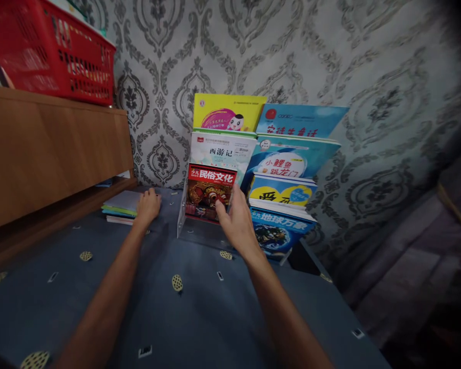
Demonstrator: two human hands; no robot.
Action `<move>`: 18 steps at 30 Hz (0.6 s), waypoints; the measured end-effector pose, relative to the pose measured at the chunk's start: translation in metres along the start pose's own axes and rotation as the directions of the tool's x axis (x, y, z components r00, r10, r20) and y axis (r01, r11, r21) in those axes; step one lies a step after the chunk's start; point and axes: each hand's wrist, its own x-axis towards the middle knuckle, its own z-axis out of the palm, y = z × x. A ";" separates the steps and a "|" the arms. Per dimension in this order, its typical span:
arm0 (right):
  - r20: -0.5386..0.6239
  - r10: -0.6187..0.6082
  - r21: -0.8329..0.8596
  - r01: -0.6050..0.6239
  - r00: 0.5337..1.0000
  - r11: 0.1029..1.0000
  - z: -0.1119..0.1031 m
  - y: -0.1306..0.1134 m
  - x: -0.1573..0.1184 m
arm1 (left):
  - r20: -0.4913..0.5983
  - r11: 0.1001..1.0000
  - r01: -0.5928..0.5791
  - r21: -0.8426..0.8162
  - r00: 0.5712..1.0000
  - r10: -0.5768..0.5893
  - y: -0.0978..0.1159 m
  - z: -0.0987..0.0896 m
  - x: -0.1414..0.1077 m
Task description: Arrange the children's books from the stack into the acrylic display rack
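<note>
My right hand (237, 218) is at the right edge of a small red book (210, 190), its thumb across the cover and its other fingers mostly hidden behind. The red book stands upright in the lowest left tier of a clear stand (180, 218). Behind it rise a white book (222, 148) and a yellow book (230, 110). My left hand (149, 205) is curled over the right end of a low stack of thin books (121, 205) lying flat on the table. Its fingertips are partly hidden.
On the stand's right side are several more books, including a blue one with a globe (272, 230). A wooden cabinet (54, 159) bounds the left, with a red basket (72, 56) on top. A dark blue patterned cloth (200, 312) covers the table; papered wall (157, 77) behind.
</note>
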 end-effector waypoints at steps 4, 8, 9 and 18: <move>0.004 0.008 0.077 -0.008 1.000 0.997 -0.010 -0.013 -0.001 | 0.132 0.993 0.078 0.090 0.987 -0.090 -0.034 0.009 0.000; 0.006 -0.020 0.114 0.019 1.000 0.993 -0.019 -0.022 -0.001 | 0.226 0.983 0.097 0.157 0.965 -0.132 -0.052 0.007 0.001; 0.009 -0.021 0.119 0.020 1.000 0.993 -0.022 -0.023 -0.001 | 0.245 0.981 0.092 0.169 0.960 -0.132 -0.054 0.006 0.001; 0.100 -0.075 0.118 0.063 0.992 0.991 -0.039 -0.034 -0.003 | 0.439 0.965 -0.086 0.249 0.898 -0.033 -0.071 -0.018 -0.009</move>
